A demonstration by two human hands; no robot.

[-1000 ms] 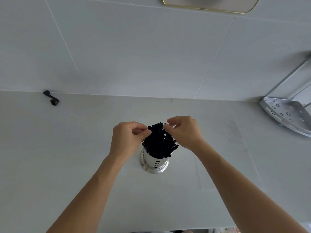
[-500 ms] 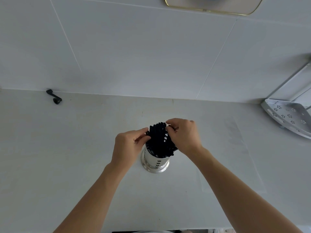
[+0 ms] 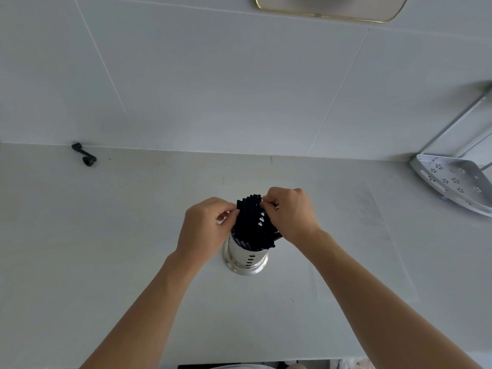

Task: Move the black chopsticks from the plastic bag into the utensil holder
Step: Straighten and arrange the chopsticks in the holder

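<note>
At the bottom edge of the frame a dark strip and something pale show, too cut off to tell what they are. Two bare forearms rise from the lower corners toward the middle of the frame, over a pale grey worktop [image 3: 106, 235]. In the centre stands a shiny metal utensil holder [image 3: 246, 261], upright, with small slots in its wall and a flared base resting on the worktop. A thick bundle of black chopsticks [image 3: 251, 225] stands in it, the tops fanning out above the rim and leaning slightly toward the upper part of the frame. The left hand [image 3: 205, 227] is at the left side of the bundle, its fingers curled with thumb and forefinger pinching the upper ends of the chopsticks. The right hand [image 3: 290, 213] is at the right side, its fingers bent and closed on the chopstick tops there. Farther back, in the left of the frame, a small black hook-shaped object [image 3: 84, 155] lies on the worktop just beside the wall. At the right edge a white perforated corner shelf [image 3: 452, 182] stands on metal legs. Behind all of it rises a white tiled wall [image 3: 213, 89], and at the top edge sits a gold-rimmed object [image 3: 330, 14], cut off by the frame.
</note>
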